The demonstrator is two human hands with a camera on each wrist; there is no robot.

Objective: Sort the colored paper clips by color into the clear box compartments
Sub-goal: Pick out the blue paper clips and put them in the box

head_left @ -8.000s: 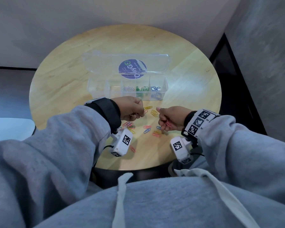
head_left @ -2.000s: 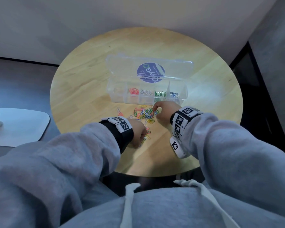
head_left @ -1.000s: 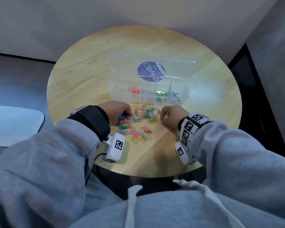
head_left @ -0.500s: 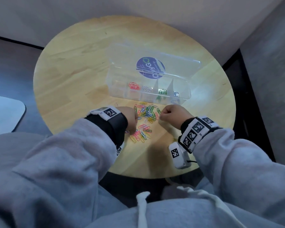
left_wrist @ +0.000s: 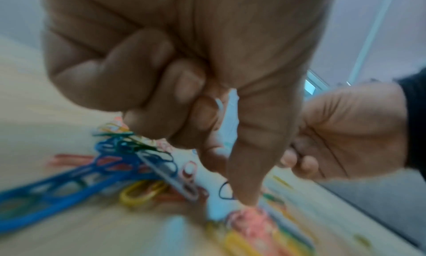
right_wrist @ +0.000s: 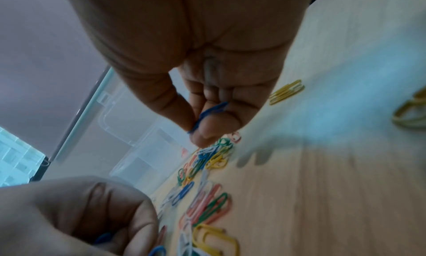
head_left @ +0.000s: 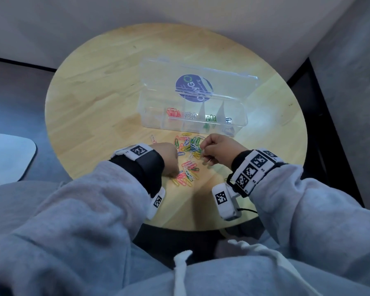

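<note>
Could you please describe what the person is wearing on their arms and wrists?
Both arms wear loose light grey sweatshirt sleeves over black cuffs. Each wrist carries a white band with black square markers and a small white box camera with a marker; a thin black cable leaves the right one. The left hand and right hand are bare.

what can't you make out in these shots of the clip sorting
- Left hand, head view: its fingertips are hidden behind its own back; the left wrist view is motion-blurred.
- Clear box, head view: clips in the rightmost compartment are blurred by glare.
- Right hand, right wrist view: how many blue clips it pinches.
</note>
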